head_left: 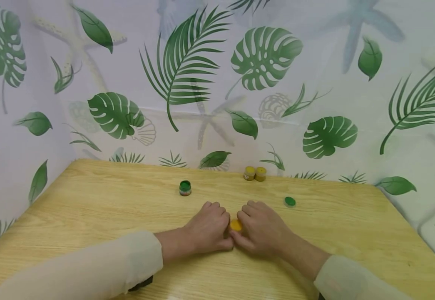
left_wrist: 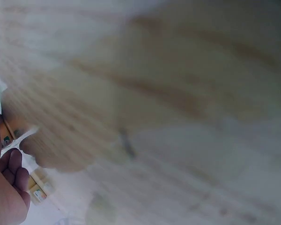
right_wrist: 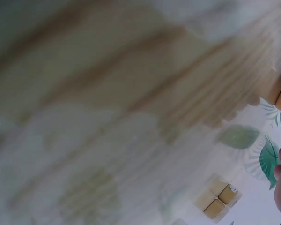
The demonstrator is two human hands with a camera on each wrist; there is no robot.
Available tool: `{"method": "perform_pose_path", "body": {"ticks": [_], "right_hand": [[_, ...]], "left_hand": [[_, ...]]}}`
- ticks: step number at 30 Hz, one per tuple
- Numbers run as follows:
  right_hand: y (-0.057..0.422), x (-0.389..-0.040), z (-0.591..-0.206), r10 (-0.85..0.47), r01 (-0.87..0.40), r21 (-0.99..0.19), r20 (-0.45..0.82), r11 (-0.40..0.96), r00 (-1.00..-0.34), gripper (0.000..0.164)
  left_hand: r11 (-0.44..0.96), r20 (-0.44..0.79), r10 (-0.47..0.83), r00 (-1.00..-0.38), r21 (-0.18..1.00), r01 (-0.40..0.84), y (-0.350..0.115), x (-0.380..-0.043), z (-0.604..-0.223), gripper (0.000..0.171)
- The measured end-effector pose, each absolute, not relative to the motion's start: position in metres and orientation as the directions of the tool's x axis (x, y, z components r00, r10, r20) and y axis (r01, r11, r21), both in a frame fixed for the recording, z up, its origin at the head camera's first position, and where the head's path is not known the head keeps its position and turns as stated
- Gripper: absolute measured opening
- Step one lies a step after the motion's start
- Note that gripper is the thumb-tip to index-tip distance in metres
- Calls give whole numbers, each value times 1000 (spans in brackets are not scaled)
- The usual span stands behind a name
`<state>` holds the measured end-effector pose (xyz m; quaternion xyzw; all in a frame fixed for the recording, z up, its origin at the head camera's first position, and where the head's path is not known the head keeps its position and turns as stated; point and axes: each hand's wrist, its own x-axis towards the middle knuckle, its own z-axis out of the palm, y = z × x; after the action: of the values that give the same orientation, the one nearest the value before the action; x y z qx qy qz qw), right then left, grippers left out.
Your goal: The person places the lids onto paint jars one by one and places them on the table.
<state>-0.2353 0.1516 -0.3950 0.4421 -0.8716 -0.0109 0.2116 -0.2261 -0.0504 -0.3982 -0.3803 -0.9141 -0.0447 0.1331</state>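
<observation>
Holding a small, round, orange-yellow jar (head_left: pixel 236 225), probably plastic, between left hand (head_left: pixel 209 228) and right hand (head_left: pixel 264 227) with curled fingers, around the middle of the pale wood-grained surface (head_left: pixel 90 200). Likely light, stiff, smooth enough to slip, hard to break; best taken low on the side wall with one hand, by the rim with the other. Farther back, note a squat, clear-walled, seemingly open green jar (head_left: pixel 185 188), a flat round green lid (head_left: pixel 290 202), two squat yellow-topped jars (head_left: pixel 249 173) side by side, and a smooth, lightly creased, leaf-printed white sheet (head_left: pixel 187 143).
</observation>
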Motion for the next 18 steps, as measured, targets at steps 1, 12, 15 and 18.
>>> {"method": "perform_pose_path", "body": {"ticks": [1, 12, 15, 18], "right_hand": [[152, -236, -395, -774, -765, 205, 360, 610, -521, 34], [166, -251, -394, -726, -721, 189, 383, 667, -571, 32], [170, -257, -392, -711, -702, 184, 369, 687, -599, 31], [175, -263, -391, -694, -682, 182, 358, 708, -625, 30]], "left_hand": [[707, 272, 687, -674, -35, 706, -51, -227, -398, 34], [731, 225, 677, -701, -89, 677, -74, -236, -399, 34], [738, 231, 666, -710, -62, 672, -83, -237, -399, 31], [748, 243, 651, -720, -40, 663, -91, -237, -398, 30]]}}
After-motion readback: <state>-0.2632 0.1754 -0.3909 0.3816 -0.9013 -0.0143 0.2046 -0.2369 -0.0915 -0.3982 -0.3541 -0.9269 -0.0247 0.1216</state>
